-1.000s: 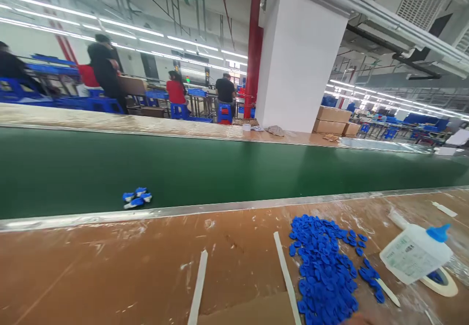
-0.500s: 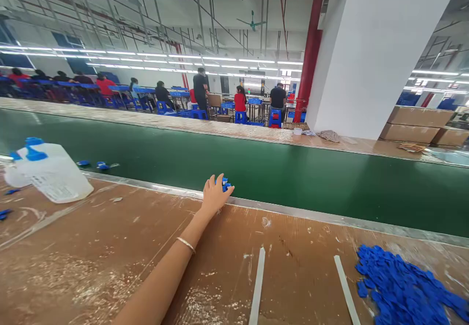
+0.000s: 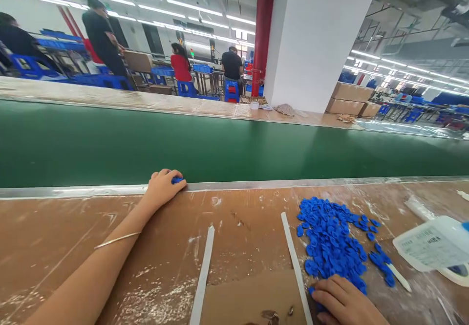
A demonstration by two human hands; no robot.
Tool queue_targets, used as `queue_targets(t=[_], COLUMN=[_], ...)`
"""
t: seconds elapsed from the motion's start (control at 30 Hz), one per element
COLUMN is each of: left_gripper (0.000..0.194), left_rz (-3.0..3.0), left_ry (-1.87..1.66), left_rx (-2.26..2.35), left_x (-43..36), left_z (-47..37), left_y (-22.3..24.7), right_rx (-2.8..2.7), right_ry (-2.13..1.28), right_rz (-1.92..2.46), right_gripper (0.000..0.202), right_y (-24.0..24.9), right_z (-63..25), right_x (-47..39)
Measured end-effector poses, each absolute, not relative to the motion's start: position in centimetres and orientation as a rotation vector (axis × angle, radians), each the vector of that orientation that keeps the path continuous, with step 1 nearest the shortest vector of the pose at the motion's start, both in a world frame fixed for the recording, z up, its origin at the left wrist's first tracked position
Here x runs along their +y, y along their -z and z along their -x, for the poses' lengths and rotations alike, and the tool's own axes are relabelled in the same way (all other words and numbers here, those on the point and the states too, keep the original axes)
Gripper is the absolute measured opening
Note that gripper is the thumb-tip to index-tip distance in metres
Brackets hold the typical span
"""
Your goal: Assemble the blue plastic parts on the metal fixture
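My left hand (image 3: 165, 185) is closed over small blue plastic pieces (image 3: 177, 180) at the metal edge of the green conveyor belt (image 3: 220, 144). Only a bit of blue shows between its thumb and fingers. At the lower right, my right hand (image 3: 342, 298) lies against the near side of a heap of flat blue plastic discs (image 3: 331, 237). Its fingers are curled, and a blue piece (image 3: 311, 290) shows at the fingertips. Beside it, brown cardboard (image 3: 252, 295) bearing small dark metal bits (image 3: 270, 314) lies between two white strips.
A translucent plastic jug (image 3: 432, 242) lies at the right, near a white-handled tool (image 3: 400, 277) and more loose discs. Beyond the belt stand a white pillar (image 3: 322, 36), a red pipe (image 3: 262, 36), stacked cartons (image 3: 350, 99) and several people at work.
My view has swung right, and my right hand has come into sight at the blue heap. My left hand's fingers have closed more over the pieces at the belt edge.
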State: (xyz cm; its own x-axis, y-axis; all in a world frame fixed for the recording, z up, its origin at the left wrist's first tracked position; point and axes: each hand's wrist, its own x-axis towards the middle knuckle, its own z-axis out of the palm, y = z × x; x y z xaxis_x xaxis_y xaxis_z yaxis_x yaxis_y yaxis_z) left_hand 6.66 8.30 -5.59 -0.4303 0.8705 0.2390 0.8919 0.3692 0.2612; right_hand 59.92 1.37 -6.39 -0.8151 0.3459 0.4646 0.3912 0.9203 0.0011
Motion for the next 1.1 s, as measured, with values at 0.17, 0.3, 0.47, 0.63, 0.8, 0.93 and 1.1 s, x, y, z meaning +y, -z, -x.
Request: queue_targets(t=[0.17,0.3,0.47,0.63,0.8,0.93,1.1], left_gripper=[0.034,0.038,0.031,0.022,0.038,0.031,0.023], left_rz=[1.926,2.135,2.256,2.312,2.204,2.096,2.127], left_ry=[0.678,0.853,1.0,1.068,0.835,0.597,0.67], left_rx=[-2.317,-2.135,-2.039,-2.107,-2.338,-2.401,-2.33], left_x=[4.9,0.3,-3.6,-4.1,-4.1,-4.2,-4.0], left_z=[-12.1,-16.7,-19.8,-20.2,-21.3,-21.9,-21.4], left_y=[6.8,7.3,6.9,6.2,5.5,5.1,5.5], right_rx=[-2.715,-2.727,-2.711,-2.569,-2.61,-2.762,-2.787], right_ry=[-0.181,-0.203,-0.281,-0.21,0.267,0.568,0.655], right_rz=[0.661,0.715,0.717,0.695,0.442,0.198,0.185], right_gripper=[0.024,0.034,0.029,0.03,0.036,0.045,0.05], right_y=[5.1,6.2,6.7,7.0,6.6,5.7,5.7], right_z=[-58.9,-58.2,-58.2,-58.7,-59.2,-59.2,-59.1], right_x=[0.9,0.4,0.8,1.2,1.0,1.0,0.3])
